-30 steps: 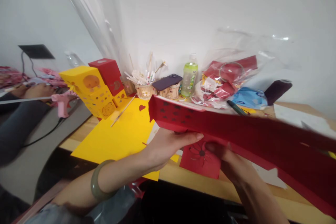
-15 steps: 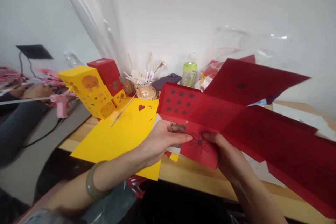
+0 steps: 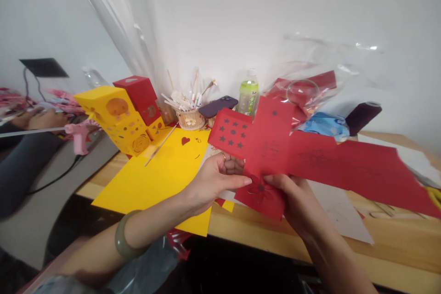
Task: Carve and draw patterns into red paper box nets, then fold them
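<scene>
A red paper box cutout (image 3: pixel 272 142), unfolded into a cross of several panels, is held up over the table. Stars surround a dot on its left panel, and a flower pattern marks the near panel. My left hand (image 3: pixel 215 179) pinches the near panel's left edge between thumb and fingers. On the other side, my right hand (image 3: pixel 298 197) grips that same panel, its thumb on top beside the flower and its fingers hidden beneath. The long right arm of the cutout reaches out past my right hand.
Yellow sheet (image 3: pixel 151 179) lies left, with yellow boxes (image 3: pixel 120 119) and a red box (image 3: pixel 138 96) behind. A pen basket (image 3: pixel 191 120), phone (image 3: pixel 218 106) and green-labelled bottle (image 3: pixel 248 92) stand at the back. At far left, a co-worker's hands are near a pink glue gun (image 3: pixel 79 137).
The cutout's far and right panels have swung down flatter, uncovering the blue packet and dark roll behind. Both my hands keep nearly the same place and grip.
</scene>
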Available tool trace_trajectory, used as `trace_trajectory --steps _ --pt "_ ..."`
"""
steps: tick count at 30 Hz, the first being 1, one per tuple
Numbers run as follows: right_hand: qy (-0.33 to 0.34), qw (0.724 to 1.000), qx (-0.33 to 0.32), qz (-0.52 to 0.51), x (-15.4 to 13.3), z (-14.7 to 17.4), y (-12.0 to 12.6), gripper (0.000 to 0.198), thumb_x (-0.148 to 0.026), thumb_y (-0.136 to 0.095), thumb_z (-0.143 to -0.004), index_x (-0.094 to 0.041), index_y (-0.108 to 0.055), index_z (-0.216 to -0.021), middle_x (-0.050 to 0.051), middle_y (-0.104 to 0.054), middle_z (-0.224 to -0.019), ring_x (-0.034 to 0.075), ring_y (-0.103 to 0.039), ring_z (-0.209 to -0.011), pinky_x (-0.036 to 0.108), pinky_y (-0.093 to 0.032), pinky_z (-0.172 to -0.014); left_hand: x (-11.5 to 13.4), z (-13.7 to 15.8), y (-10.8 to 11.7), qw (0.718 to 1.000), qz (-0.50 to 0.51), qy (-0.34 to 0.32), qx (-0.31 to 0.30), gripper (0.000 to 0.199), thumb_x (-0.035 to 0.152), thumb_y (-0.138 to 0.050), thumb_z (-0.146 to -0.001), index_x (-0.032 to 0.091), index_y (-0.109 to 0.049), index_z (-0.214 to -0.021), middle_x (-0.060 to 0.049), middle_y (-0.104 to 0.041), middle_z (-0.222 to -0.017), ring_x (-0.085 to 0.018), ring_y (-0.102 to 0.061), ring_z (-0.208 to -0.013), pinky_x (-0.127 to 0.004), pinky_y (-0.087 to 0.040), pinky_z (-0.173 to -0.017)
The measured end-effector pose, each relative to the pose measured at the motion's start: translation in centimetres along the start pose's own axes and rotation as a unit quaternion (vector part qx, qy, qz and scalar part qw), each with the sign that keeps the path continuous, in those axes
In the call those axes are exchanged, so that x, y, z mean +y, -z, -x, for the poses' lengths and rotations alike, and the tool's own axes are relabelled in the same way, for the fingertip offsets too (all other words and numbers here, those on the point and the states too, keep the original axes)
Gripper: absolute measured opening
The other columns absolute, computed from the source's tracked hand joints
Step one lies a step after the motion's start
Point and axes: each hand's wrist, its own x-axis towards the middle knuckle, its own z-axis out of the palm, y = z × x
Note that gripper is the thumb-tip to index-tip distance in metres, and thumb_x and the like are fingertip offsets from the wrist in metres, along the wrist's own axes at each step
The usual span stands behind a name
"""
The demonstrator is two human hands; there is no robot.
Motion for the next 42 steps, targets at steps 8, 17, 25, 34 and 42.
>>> trace_trajectory --steps 8,17,25,34,42 --pt "0.022 0.999 0.001 -0.036 -0.3 -0.3 0.8 0.021 -0.026 -0.07 -0.066 -0.019 -0.07 -0.087 0.005 -0.074 -0.083 0.025 -0.068 -0.079 0.035 -0.055 -0.069 -0.2 -0.4 0.5 0.998 -0.027 -0.04 0.051 0.028 0.009 -0.077 -0.054 0.012 -0.056 -0.072 0.003 -0.059 -0.068 -0.007 -0.055 -0.063 -0.018 -0.042 -0.06" --pt "0.076 0.997 0.0 -0.012 -0.7 -0.6 1.5 0.013 -0.023 -0.074 -0.063 -0.022 -0.07 -0.075 0.0 -0.071 -0.072 0.018 -0.065 -0.066 0.027 -0.052 -0.061 -0.4 -0.6 0.8 0.996 -0.025 -0.069 0.048 0.028 0.011 -0.078 -0.056 0.013 -0.055 -0.072 0.003 -0.06 -0.068 -0.007 -0.055 -0.063 -0.017 -0.041 -0.058" --pt "0.075 0.997 -0.005 0.022 -0.7 -0.6 1.9 0.013 -0.022 -0.077 -0.057 -0.021 -0.07 -0.069 0.001 -0.069 -0.068 0.017 -0.063 -0.068 0.026 -0.049 -0.064 -0.5 -0.6 0.8 0.995 -0.022 -0.073 0.064 0.032 0.013 -0.08 -0.053 0.013 -0.056 -0.073 0.004 -0.058 -0.067 -0.007 -0.054 -0.061 -0.018 -0.042 -0.057" --pt "0.052 0.997 0.025 0.051 -0.5 -0.8 2.3 0.014 -0.026 -0.077 -0.052 -0.02 -0.071 -0.064 0.0 -0.065 -0.062 0.016 -0.057 -0.061 0.029 -0.046 -0.064 -0.4 -0.6 0.8 0.994 -0.026 -0.077 0.072 0.031 0.012 -0.08 -0.051 0.012 -0.055 -0.069 0.005 -0.057 -0.065 -0.007 -0.053 -0.061 -0.019 -0.042 -0.059" --pt "0.042 0.997 0.004 0.069 -0.4 -1.1 2.5 0.008 -0.025 -0.075 -0.058 -0.021 -0.072 -0.063 0.0 -0.069 -0.065 0.017 -0.06 -0.063 0.027 -0.048 -0.064 -0.4 -0.5 1.0 0.995 -0.029 -0.065 0.074 0.03 0.013 -0.081 -0.05 0.011 -0.058 -0.069 0.003 -0.059 -0.067 -0.008 -0.055 -0.064 -0.02 -0.043 -0.062"
